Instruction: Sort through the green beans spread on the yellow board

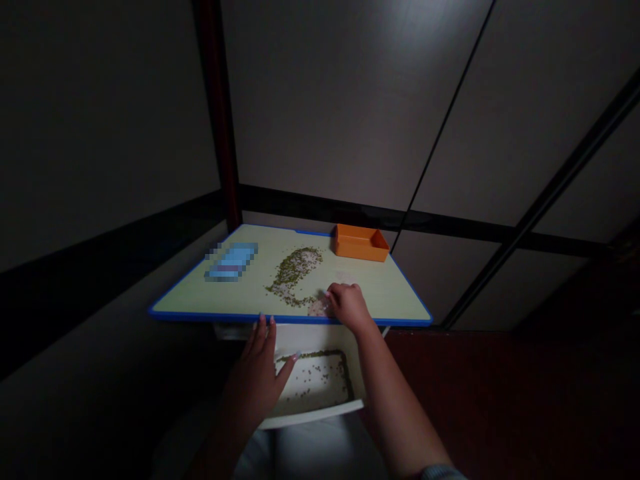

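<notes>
Small greenish seeds [299,265], like mung beans, lie spread in a loose patch on a pale table top [375,283] with a blue edge. My right hand [349,305] rests at the near side of the table, to the right of the seeds. Its fingers are curled together, and what they hold, if anything, is hidden. My left hand [260,370] has its fingers stretched out, the tips at the table's front edge and the thumb over a white bin [313,419]. That bin sits below the table edge, with more seeds scattered along its bottom and sides.
An orange open box [361,250] stands at the table's back right corner. At the left of the table lies a blurred-out blue rectangular item [232,261]. Panelled walls [350,100] rise close behind and to the left. A dark red floor [460,387] shows at right.
</notes>
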Motion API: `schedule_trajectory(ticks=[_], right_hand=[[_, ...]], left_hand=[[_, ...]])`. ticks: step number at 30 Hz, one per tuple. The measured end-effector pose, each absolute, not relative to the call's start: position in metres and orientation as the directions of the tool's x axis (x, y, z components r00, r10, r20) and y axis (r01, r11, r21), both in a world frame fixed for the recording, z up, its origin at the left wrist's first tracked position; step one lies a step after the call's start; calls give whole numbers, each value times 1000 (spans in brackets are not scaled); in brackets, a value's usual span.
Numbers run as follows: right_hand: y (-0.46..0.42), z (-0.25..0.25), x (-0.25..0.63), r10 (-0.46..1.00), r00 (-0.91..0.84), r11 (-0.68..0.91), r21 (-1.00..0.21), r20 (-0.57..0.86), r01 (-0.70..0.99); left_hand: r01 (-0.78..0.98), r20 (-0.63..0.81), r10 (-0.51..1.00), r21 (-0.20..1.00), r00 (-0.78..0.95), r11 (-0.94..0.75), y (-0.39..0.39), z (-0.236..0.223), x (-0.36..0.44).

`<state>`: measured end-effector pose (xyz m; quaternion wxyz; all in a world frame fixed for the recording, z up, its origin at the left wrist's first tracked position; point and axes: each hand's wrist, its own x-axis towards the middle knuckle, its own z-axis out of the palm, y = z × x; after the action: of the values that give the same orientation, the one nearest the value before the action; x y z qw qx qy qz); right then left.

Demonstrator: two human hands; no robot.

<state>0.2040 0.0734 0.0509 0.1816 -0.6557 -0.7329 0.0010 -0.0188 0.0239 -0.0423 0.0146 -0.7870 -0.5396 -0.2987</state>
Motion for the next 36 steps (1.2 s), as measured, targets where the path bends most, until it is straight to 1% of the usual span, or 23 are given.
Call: schedule_trajectory(ticks=[6,10,14,18,25,32,36], right_hand=[[74,50,207,961,-20,80,-209,276,975],[76,47,212,958,26,41,-228,285,973],[78,46,217,953,77,3,-265,291,964],[78,45,219,949,129,-53,-261,286,964],[76,49,216,966,73,-9,-247,249,969],[77,48,218,971,186,-153,-212,147,965],[78,48,219,957,246,-212,-212,152,954]], left_hand=[[862,462,854,306,238,-405,23,-39,-18],[867,443,868,314,227,-387,23,-37,-18],[861,454,862,323,224,-394,24,-40,-18],[854,460,856,323,236,-409,25,-43,-20],[853,450,862,331,234,-404,24,-41,-19],[860,431,872,329,231,-390,23,-38,-19],[859,437,869,325,235,-395,23,-37,-20]])
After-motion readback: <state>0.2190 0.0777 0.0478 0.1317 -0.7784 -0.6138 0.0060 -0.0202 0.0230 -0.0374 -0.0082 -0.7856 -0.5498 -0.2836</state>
